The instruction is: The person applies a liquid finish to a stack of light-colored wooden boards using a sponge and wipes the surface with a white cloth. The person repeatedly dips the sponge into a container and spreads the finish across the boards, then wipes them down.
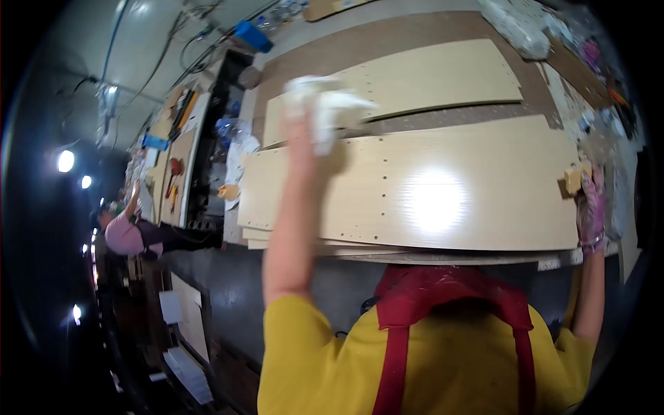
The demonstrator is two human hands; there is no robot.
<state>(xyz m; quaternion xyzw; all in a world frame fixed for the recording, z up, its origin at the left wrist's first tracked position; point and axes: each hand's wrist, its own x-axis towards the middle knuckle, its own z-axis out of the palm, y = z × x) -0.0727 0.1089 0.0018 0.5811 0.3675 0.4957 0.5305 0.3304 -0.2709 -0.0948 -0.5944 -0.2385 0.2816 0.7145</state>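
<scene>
My left hand (299, 131), smeared by motion, grips a crumpled white cloth (339, 107) over the left part of the boards. Beneath it lies a long pale wood-coloured panel (477, 187) with rows of small drilled holes. My right hand (591, 211), in a thin pinkish-purple glove, is at the panel's right end. Its fingers close on a small tan block (575, 178) by the panel's edge; part of the grip is hidden. Farther back, a second pale panel (443, 76) lies partly behind the cloth.
More boards (332, 247) are stacked under the near panel. Brown board (429, 34) covers the table behind. Clear plastic wrap (515, 31) lies at the far right. Another small tan block (228, 191) sits left. A person in pink (124, 234) works at another bench on the left.
</scene>
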